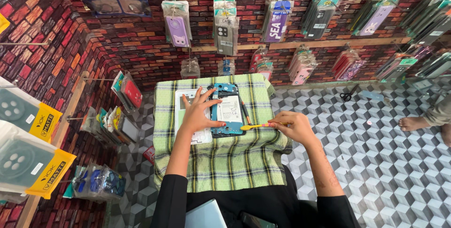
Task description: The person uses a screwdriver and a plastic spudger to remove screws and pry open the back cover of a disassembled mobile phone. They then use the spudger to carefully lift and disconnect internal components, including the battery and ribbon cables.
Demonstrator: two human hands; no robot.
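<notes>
Step in hand: the opened smartphone (227, 110) lies with its back off, and a yellow pry tool (252, 126) works at its lower right corner. I judge this as the prying or loosening step.
Phone place: middle of the small table, on the green checked cloth (225, 157), toward the far edge.
Left hand (199, 113): fingers spread apart, pressing flat on the phone's left side and on the white back cover (187, 115) that lies just beside it.
Right hand (291, 127): fingers closed on the handle of the pry tool, near the right edge of the table; the tip touches the phone's frame.
Other tool: a dark thin tool (246, 113) lies along the phone's right side.
Next move calls for: a steady left hand, a shallow angle of the tip, and gentle force, in my judgement.
</notes>
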